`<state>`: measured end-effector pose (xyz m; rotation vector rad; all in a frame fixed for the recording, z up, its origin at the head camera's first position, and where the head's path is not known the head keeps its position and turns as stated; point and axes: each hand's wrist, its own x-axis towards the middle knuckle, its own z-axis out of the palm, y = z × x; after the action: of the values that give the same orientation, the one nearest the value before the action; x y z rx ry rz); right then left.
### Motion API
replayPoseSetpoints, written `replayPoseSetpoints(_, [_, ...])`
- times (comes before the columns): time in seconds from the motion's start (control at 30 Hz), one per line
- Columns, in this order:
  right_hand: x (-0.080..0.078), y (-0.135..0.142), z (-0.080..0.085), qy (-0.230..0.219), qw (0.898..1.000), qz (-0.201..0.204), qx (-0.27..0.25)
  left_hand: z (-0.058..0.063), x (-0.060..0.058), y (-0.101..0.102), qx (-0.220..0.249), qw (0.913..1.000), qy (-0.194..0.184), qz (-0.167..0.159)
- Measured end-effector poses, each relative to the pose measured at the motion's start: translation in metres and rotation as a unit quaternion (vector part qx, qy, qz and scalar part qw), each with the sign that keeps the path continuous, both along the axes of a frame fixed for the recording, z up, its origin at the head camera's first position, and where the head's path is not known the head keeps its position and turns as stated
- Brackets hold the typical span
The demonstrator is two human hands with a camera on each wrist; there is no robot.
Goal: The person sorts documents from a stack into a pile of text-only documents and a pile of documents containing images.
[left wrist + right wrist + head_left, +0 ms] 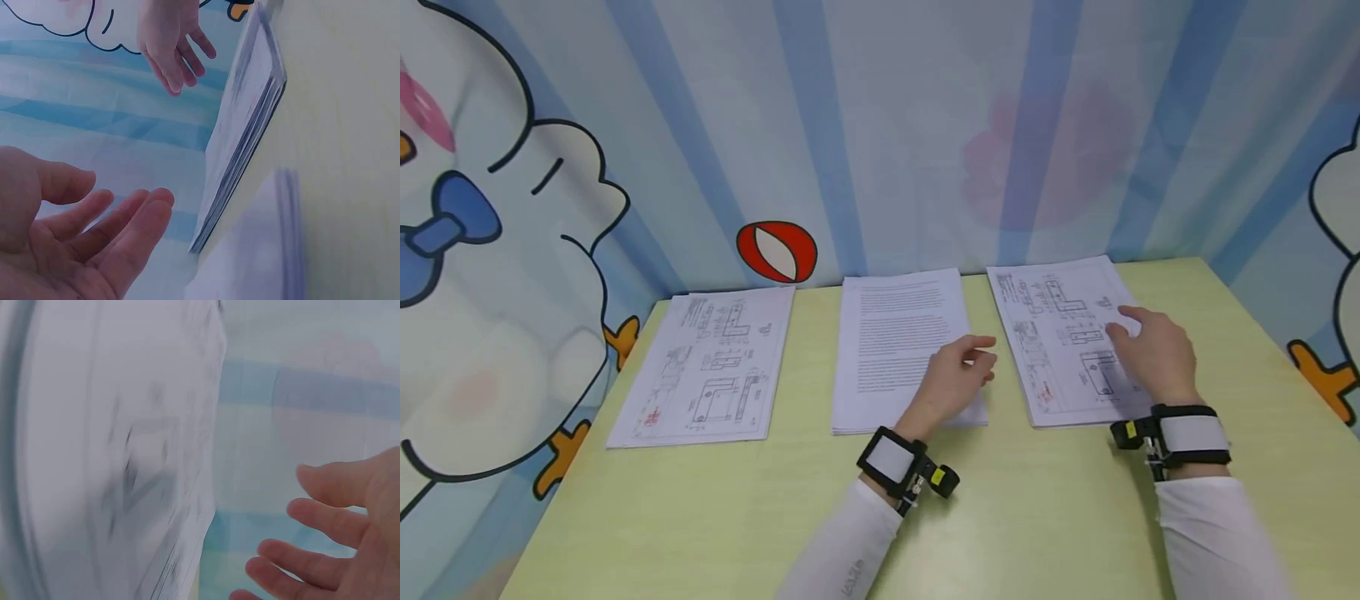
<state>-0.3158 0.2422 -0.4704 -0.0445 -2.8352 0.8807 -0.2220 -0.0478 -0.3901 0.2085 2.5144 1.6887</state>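
Three stacks of paper lie in a row on the table. My left hand [953, 379] hovers over the right side of the middle stack [887, 408], which is printed with lines of text; its fingers are loosely bent with nothing in them. Above the right edge of the right stack [1052, 400], printed with technical drawings, is my right hand [1157, 354], thumb and fingers apart and holding nothing. In the right wrist view the right hand's fingers [312, 562] spread beside the drawing sheet. The left stack [722, 367] shows similar drawings and a red stamp mark.
The pale yellow-green table [700, 517] meets a striped blue curtain [910, 125] with cartoon prints along its back edge. Each wrist wears a strapped camera, the left one [943, 480] close above the table. Narrow gaps separate the stacks.
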Motion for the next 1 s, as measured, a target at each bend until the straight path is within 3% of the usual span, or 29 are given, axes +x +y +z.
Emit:
replayPoseSetpoints(0.1, [-0.005, -0.021, 0.001, 0.033, 0.999, 0.003, -0.02, 0.009, 0.001, -0.025, -0.026, 0.9986, 0.045, 0.008])
replayPoseSetpoints(0.27, [0.031, -0.085, 0.058, 0.113, 0.988, 0.039, -0.099, 0.023, 0.006, -0.073, -0.063, 0.9897, 0.116, 0.055])
replayPoseSetpoints(0.37, [0.048, -0.124, 0.078, 0.166, 0.974, 0.073, -0.136, 0.028, 0.009, -0.1, -0.104, 0.979, 0.146, 0.098])
replayPoseSetpoints(0.53, [0.057, -0.178, 0.077, 0.204, 0.958, 0.113, -0.165, 0.03, 0.014, -0.135, -0.157, 0.9643, 0.15, 0.152])
replayPoseSetpoints(0.7, [0.069, -0.223, 0.072, 0.195, 0.949, 0.16, -0.191, 0.032, 0.026, -0.168, -0.152, 0.9642, 0.129, 0.175])
replayPoseSetpoints(0.8, [0.079, -0.247, 0.07, 0.176, 0.943, 0.195, -0.205, 0.032, 0.037, -0.188, -0.174, 0.9599, 0.122, 0.183])
replayPoseSetpoints(1.0, [0.093, -0.296, 0.066, 0.117, 0.933, 0.268, -0.208, 0.029, 0.056, -0.245, -0.244, 0.9345, 0.11, 0.235])
